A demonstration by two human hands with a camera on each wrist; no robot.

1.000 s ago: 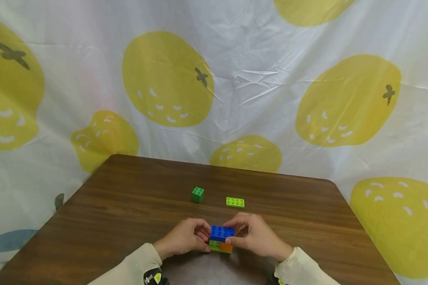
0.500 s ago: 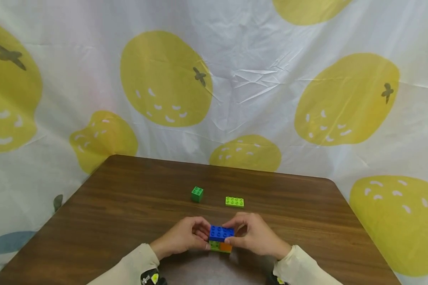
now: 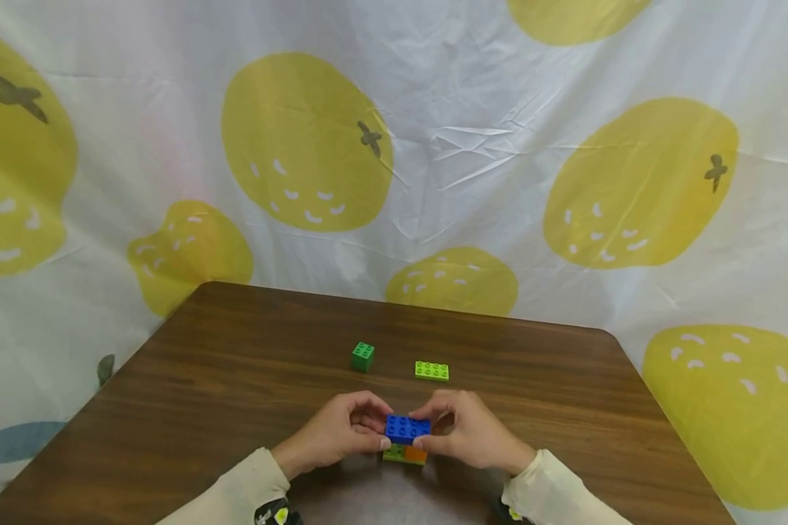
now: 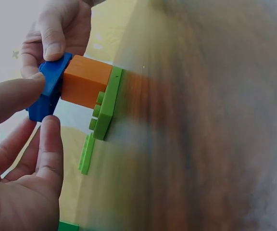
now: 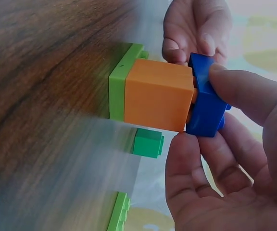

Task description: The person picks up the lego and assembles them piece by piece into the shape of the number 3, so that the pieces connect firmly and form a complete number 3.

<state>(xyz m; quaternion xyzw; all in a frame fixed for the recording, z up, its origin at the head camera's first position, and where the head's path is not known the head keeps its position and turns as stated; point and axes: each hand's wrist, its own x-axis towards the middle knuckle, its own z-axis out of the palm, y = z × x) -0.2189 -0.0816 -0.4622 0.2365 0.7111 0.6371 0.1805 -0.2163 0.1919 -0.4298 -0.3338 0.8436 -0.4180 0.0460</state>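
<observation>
A flat blue toy brick (image 3: 408,429) with studs on top is gripped from both sides. My right hand (image 3: 476,432) pinches its right end between thumb and fingers. At the left end, the thumb and fingers of my left hand (image 3: 331,434) hold it. Directly beneath is an orange brick (image 5: 158,94), standing on one end of a light green studded plate (image 4: 110,103) on the table. In the right wrist view the blue brick sits against the orange brick's studs, slightly tilted, with a thin gap where those studs show.
Farther back on the brown table (image 3: 269,328) stand a green brick (image 3: 363,356) and, to its right, a second light green plate (image 3: 432,370). A white curtain (image 3: 460,197) with yellow fruit prints hangs behind the table's far edge.
My left hand has risen, its thumb going from beside the lower green plate up to the blue brick. My right hand and the blue brick stay nearly in place.
</observation>
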